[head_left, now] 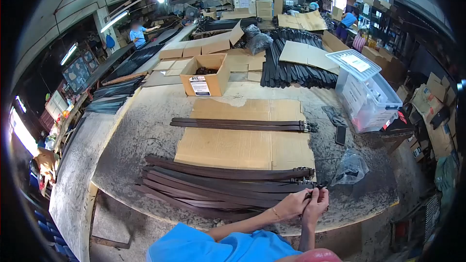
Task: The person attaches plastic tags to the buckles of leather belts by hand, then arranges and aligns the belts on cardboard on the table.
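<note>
My left hand [292,205], with a thin bracelet at the wrist, is closed around the end of a dark brown belt at the right side of the near pile. Pressed close beside it, my right hand [316,207] pinches the same dark end; the fingers hide most of it. The pile of brown belts [218,189] lies fanned to the left, with metal buckles [305,171] at its right end. Farther back, a narrow row of brown belts [238,124] rests on a flat cardboard sheet [233,148], buckles to the right.
A clear plastic bag [350,167], a phone [341,136] and a dark cloth [335,115] lie to the right. Behind stand an open carton [221,80], a clear lidded bin [364,99] and heaped black straps [291,68]. Other people work farther off.
</note>
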`<action>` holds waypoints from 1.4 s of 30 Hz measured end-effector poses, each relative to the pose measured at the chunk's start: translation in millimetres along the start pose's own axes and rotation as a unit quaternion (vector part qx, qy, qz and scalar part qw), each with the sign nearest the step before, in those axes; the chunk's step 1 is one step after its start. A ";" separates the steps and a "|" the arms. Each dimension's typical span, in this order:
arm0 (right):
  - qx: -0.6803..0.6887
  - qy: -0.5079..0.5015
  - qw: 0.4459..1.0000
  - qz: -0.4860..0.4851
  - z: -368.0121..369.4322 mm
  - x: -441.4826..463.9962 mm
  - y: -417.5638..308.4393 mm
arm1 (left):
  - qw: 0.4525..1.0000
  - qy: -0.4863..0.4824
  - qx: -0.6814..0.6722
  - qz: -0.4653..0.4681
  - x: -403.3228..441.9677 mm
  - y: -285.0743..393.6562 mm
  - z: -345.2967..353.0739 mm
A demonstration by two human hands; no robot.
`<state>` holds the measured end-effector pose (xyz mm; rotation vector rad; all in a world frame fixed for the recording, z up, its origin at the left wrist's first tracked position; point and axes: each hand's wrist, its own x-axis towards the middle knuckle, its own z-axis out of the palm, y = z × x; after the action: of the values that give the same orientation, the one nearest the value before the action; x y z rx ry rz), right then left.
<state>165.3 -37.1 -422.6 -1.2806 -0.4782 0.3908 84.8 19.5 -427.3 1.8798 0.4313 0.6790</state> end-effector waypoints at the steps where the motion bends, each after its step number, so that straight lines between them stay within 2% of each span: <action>1: 0.009 -0.008 1.000 0.010 0.0 -0.1 -0.7 | 1.000 0.012 0.006 0.019 -0.2 -0.3 -1.8; 2: 0.009 -0.018 1.000 0.015 2.8 -0.6 -3.1 | 0.999 0.025 0.012 0.040 -0.1 -1.8 -4.2; 5: -0.021 -0.059 0.997 0.041 -3.6 2.0 9.6 | 0.998 0.038 0.042 0.020 -8.8 -20.1 -6.5; 7: 0.008 -0.146 0.986 0.081 -11.2 8.4 9.8 | 0.998 0.050 0.032 0.000 -14.7 -26.0 -7.9; 9: 0.020 -0.212 0.974 0.076 -19.5 17.2 14.3 | 0.998 0.041 0.031 -0.037 -22.5 -30.3 -3.8; 11: 0.022 -0.263 0.959 0.103 -34.3 24.8 33.1 | 0.992 0.041 0.013 -0.116 -28.6 -26.7 1.8; 13: 0.021 -0.282 0.951 0.124 -40.9 27.5 23.2 | 0.991 0.031 0.017 -0.131 -31.9 -22.6 7.7; 15: 0.016 -0.300 0.943 0.143 -48.1 33.6 14.4 | 0.981 0.077 -0.046 -0.172 -33.4 -16.2 16.2; 17: -0.119 -0.385 0.909 0.109 -57.1 42.2 8.7 | 0.981 0.066 -0.036 -0.180 -33.0 -13.1 16.9; 20: -0.105 -0.388 0.908 0.122 -58.8 46.2 4.1 | 0.991 0.065 0.000 -0.114 -28.7 -26.3 19.4; 24: -0.074 -0.364 0.917 0.148 -57.6 50.5 14.0 | 0.992 0.061 0.007 -0.106 -17.7 -20.8 18.5; 28: -0.062 -0.325 0.934 0.135 -55.6 53.0 21.3 | 0.990 0.103 0.037 -0.085 -13.4 -23.0 26.6; 30: -0.024 -0.349 0.929 0.123 -53.0 57.9 17.6 | 0.988 0.128 0.037 -0.082 -11.6 -24.2 27.7; 34: -0.047 -0.387 0.912 0.127 -47.1 70.6 15.3 | 0.982 0.136 0.071 -0.105 -8.3 -21.3 23.9; 37: -0.069 -0.389 0.916 0.073 -44.3 73.5 17.9 | 0.983 0.141 0.068 -0.097 -2.2 -19.3 22.2; 42: -0.074 -0.389 0.914 0.094 -49.1 62.9 22.4 | 0.988 0.121 0.064 -0.074 -12.5 -31.4 26.9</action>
<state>244.4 -38.1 -447.1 -1.2886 -1.0735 1.0605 92.5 5.3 -467.4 1.8696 0.7790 0.7976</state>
